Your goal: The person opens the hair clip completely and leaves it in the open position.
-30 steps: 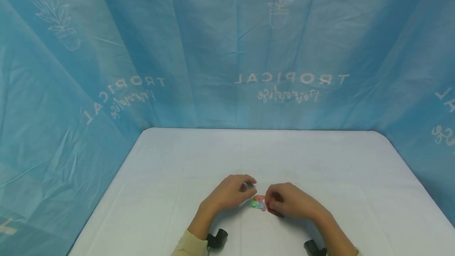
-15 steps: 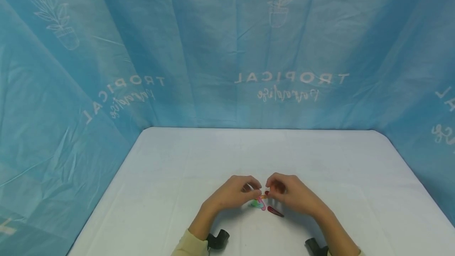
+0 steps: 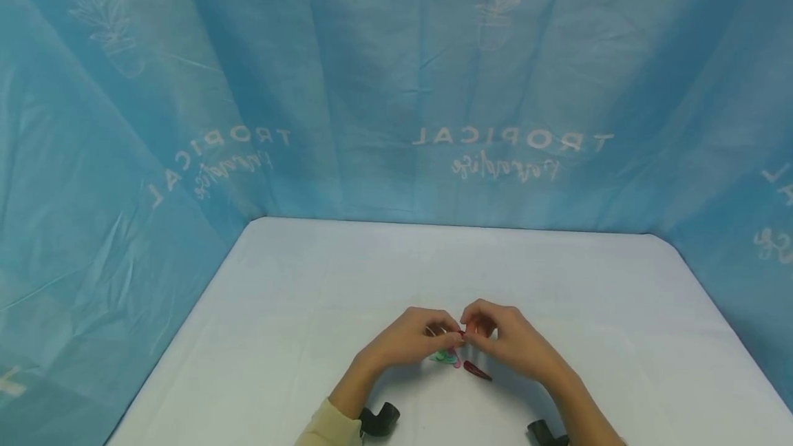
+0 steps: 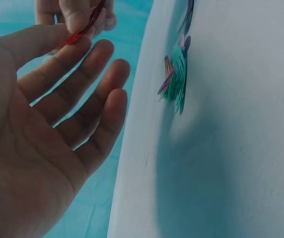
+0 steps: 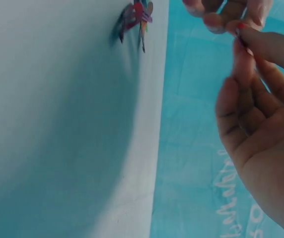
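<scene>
Above the table, a small dark red hair clip (image 4: 93, 21) is pinched at both ends, its red tip between the thumb and index finger of the left hand (image 4: 47, 119). The right hand (image 5: 266, 109) pinches its other end between thumb and index finger. In the head view, the left hand (image 3: 409, 338) and right hand (image 3: 511, 339) nearly meet, mostly covering the clip. Just below them lie a green and teal clip (image 3: 442, 357), a pink clip (image 3: 458, 363) and another dark red clip (image 3: 478, 371).
A white cloth covers the table (image 3: 347, 267). Blue curtains (image 3: 372, 88) with white lettering stand behind and at the sides. Black curved pieces (image 3: 380, 420) show by the left wrist, and a similar one (image 3: 541, 432) by the right wrist.
The right hand has lifted from the clips near the table, leaving one dark red clip lying there, and has moved up and left to the left hand. Both hands now pinch a red clip.
</scene>
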Tool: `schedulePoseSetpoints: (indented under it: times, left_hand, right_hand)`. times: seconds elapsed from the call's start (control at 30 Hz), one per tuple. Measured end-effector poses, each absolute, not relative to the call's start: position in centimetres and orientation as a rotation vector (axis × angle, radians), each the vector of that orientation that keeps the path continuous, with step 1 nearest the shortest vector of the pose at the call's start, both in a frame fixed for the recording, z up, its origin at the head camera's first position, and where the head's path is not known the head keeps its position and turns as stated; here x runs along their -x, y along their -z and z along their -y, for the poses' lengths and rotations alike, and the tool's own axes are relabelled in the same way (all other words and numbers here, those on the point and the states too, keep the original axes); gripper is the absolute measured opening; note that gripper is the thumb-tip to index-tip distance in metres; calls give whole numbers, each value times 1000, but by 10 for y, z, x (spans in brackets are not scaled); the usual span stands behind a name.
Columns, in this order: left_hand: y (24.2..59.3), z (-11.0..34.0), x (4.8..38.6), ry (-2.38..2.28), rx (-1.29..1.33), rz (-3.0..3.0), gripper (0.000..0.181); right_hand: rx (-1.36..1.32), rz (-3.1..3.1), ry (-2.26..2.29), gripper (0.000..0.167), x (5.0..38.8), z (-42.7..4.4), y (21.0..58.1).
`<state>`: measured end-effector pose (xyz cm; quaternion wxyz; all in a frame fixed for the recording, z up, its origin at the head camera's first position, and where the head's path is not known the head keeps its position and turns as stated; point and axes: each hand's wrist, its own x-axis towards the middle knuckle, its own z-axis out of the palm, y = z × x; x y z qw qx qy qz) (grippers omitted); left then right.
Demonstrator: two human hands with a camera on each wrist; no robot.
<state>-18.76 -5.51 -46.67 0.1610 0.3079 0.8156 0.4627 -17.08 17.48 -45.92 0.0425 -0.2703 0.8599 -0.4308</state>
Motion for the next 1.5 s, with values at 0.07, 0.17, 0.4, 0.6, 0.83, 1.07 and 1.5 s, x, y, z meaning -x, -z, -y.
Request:
schedulePoseSetpoints:
  times: [0.07, 0.17, 0.4, 0.6, 0.83, 1.07, 1.5]
  left_hand:
    - [467, 55, 187, -1343, -883, -2318, 21]
    - [468, 55, 186, -1367, -880, -2320, 22]
    - [465, 56, 187, -1450, -849, -2392, 22]
    - [462, 58, 188, -1555, -779, -2407, 17]
    - [460, 60, 189, -1661, -700, -2435, 18]
    - [461, 60, 190, -1738, -671, -2428, 18]
    - [461, 58, 190, -1763, -662, -2430, 21]
  right_hand:
    - [826, -2641, 1336, 11, 169, -173, 458]
    - [835, -2648, 1356, 10, 167, -172, 457]
    - [786, -2670, 1347, 7, 169, -172, 454]
    - [696, -2696, 1309, 15, 169, -173, 451]
    - [677, -2708, 1295, 15, 169, -175, 450]
    - [629, -2702, 1325, 17, 169, -174, 452]
    - [487, -2537, 1530, 25, 170, -171, 456]
